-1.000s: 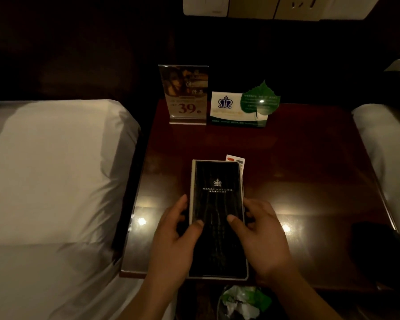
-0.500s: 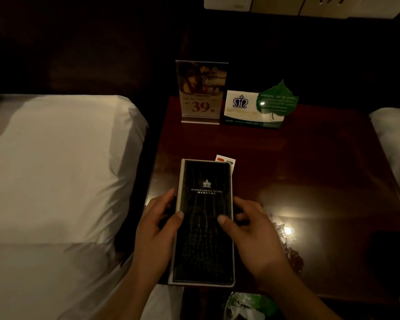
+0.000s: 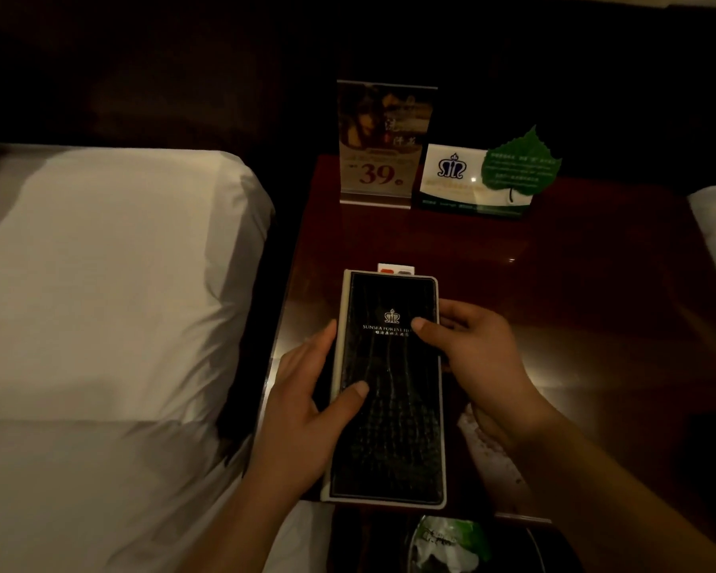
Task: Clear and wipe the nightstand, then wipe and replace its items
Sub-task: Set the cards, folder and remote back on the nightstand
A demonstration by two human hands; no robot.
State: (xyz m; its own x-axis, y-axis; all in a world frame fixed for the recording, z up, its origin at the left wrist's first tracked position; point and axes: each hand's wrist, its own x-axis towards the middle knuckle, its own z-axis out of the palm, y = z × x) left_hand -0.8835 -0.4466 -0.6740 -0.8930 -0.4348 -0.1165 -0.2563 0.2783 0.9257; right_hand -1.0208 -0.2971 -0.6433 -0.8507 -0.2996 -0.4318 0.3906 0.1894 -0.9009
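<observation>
At left front edge of nightstand: left hand and right hand each grip folder by a long side, thumbs on cover, probably lifting it clear for wiping.

One head-worn camera looks forward and steeply down, seemingly close above the dim nightstand.
</observation>
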